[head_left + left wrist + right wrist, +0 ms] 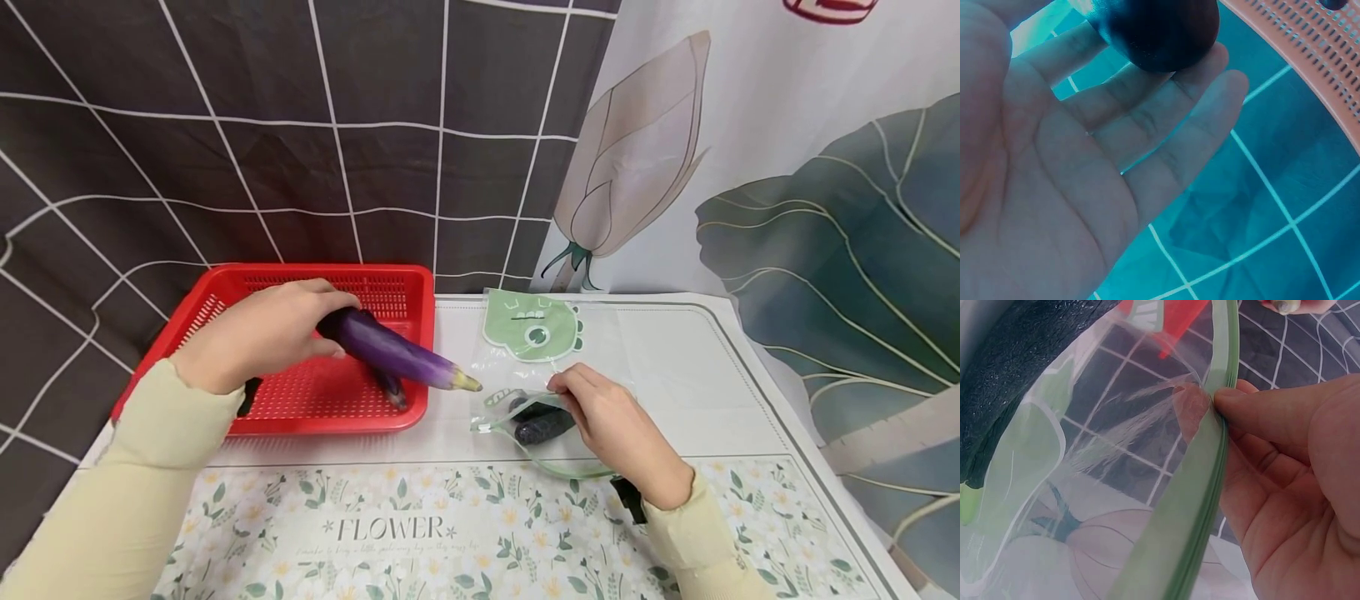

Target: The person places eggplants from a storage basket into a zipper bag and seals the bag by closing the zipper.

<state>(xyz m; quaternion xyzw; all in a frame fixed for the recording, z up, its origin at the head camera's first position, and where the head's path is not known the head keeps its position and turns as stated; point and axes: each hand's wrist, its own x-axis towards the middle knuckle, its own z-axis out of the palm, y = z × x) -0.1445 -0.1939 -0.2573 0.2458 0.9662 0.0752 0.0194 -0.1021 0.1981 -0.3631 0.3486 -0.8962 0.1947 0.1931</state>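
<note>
My left hand (262,333) grips a purple eggplant (393,350) by its thick, rounded end, above the red basket. Its pale stem end points right, past the basket's rim toward a clear zip bag (528,329) with a green cartoon print. In the left wrist view the eggplant's dark end (1163,37) sits against the fingers. My right hand (615,429) pinches the bag's green zip edge (1200,469) between thumb and fingers, and the bag's mouth stands apart. Dark, rough-skinned long vegetables (543,425) lie inside the bag.
Another dark eggplant (392,387) lies in the red basket (420,333), partly hidden by the held one. A flower-print mat (360,558) covers the front of the white table (675,358). A dark grid-patterned cloth (382,167) hangs behind.
</note>
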